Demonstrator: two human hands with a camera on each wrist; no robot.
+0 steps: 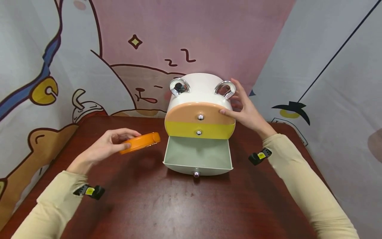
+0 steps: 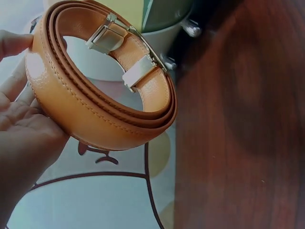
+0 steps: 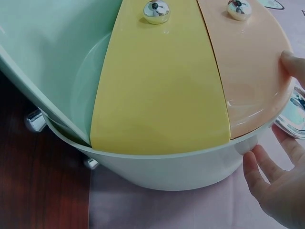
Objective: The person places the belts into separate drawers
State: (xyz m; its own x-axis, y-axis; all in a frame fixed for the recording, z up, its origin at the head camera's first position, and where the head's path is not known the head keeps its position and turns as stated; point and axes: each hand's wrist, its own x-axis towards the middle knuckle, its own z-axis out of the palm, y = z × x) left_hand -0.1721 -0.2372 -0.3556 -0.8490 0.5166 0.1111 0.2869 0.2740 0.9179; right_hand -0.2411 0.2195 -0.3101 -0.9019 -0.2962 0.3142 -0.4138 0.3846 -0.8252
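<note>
A coiled orange-tan leather belt (image 1: 139,142) with a silver buckle (image 2: 138,71) is held in my left hand (image 1: 102,146), thumb on one side and fingers on the other. It is above the table, left of a small drawer box (image 1: 201,88). The box has a white body, silver ring-shaped ears, an orange top drawer (image 1: 182,114), a yellow middle drawer (image 1: 182,129) and a pale green bottom drawer (image 1: 198,154). That bottom drawer is pulled out, its inside bare. My right hand (image 1: 249,113) grips the box's upper right side, thumb on the orange front and fingers round the side by the ear.
The box stands toward the back of a dark red-brown wooden table (image 1: 191,205). Behind and beside the table hangs a cloth (image 1: 238,36) printed with cartoon animals. Small round silver knobs (image 1: 196,174) stick out from the drawer fronts.
</note>
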